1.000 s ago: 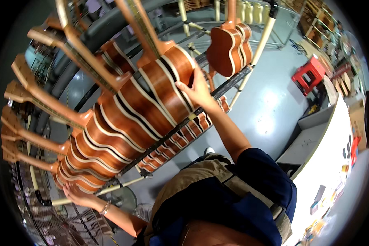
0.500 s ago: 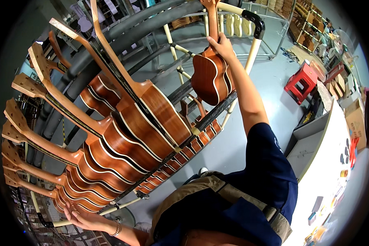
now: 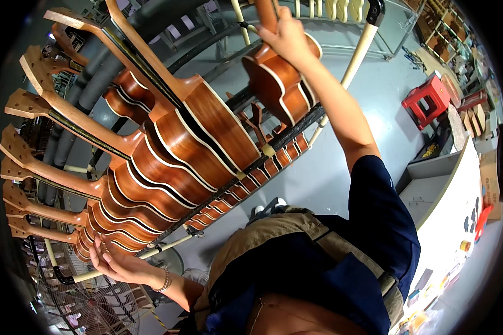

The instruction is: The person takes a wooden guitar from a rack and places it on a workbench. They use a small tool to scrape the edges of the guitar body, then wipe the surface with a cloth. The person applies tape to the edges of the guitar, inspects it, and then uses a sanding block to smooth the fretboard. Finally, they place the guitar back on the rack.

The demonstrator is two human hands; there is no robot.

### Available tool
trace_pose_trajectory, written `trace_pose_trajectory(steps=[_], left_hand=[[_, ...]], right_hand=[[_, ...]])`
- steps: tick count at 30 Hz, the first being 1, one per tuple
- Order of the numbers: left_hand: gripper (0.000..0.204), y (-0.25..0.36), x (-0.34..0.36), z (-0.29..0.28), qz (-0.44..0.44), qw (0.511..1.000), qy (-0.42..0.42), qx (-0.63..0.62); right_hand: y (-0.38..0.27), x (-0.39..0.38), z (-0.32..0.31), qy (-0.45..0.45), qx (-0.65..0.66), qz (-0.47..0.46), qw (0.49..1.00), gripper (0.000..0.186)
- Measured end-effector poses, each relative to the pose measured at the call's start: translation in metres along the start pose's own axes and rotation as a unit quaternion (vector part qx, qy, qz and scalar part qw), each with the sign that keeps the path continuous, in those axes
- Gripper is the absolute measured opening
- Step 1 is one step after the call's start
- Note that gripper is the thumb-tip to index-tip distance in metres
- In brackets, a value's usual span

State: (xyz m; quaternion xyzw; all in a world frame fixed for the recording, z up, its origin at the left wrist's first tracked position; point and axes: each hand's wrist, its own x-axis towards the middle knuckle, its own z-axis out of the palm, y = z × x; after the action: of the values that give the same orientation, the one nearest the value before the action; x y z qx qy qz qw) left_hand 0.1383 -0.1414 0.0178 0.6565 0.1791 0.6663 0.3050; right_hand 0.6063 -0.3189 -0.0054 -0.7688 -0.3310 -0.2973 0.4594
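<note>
My right hand [image 3: 285,36] is closed around the neck of a small brown guitar [image 3: 276,84] with cream-edged sides, at the upper right of a rack. Beside it, a row of larger guitars [image 3: 173,151] with wavy brown bodies and pale-bound edges lies on the rack, bare wooden necks and headstocks [image 3: 25,153] sticking out leftward. At the lower left, my left hand [image 3: 114,259] touches or nearly touches the lowest bodies in that row, its fingers apart and slightly bent.
The rack has cream tubes [image 3: 357,56] and dark padded rails [image 3: 89,89]. Another row of guitars [image 3: 282,153] sits below. A red stool [image 3: 427,103], white workbench [image 3: 447,229] and cardboard box [image 3: 489,173] are on the right. A fan [image 3: 92,304] stands at lower left.
My right hand left a large guitar's body and took hold of the small guitar's neck, which has shifted up and left in view. My left hand stays near the row's lower end.
</note>
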Motion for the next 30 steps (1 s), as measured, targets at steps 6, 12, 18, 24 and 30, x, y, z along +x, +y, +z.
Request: trace_pose_trajectory(steps=[6, 12, 18, 24, 30], left_hand=[[0.031, -0.007, -0.002, 0.007, -0.042, 0.999, -0.001, -0.034], [0.032, -0.003, -0.007, 0.012, -0.048, 0.998, 0.012, -0.04], [0.031, -0.002, -0.007, 0.016, -0.054, 0.997, -0.011, -0.054], [0.031, -0.004, -0.008, 0.036, -0.05, 0.993, -0.059, -0.093], [0.029, 0.005, -0.025, 0.078, 0.008, 0.967, -0.192, -0.166]], right_hand=[[-0.033, -0.019, 0.03, -0.032, -0.001, 0.033, 0.999, 0.049], [-0.044, -0.035, 0.052, -0.028, -0.032, 0.01, 0.999, 0.053], [-0.043, -0.043, 0.057, -0.033, 0.001, 0.033, 0.999, 0.06], [-0.038, -0.033, 0.029, 0.001, 0.0, 0.05, 0.999, 0.05], [-0.045, -0.034, -0.063, 0.012, -0.011, 0.047, 0.999, 0.04]])
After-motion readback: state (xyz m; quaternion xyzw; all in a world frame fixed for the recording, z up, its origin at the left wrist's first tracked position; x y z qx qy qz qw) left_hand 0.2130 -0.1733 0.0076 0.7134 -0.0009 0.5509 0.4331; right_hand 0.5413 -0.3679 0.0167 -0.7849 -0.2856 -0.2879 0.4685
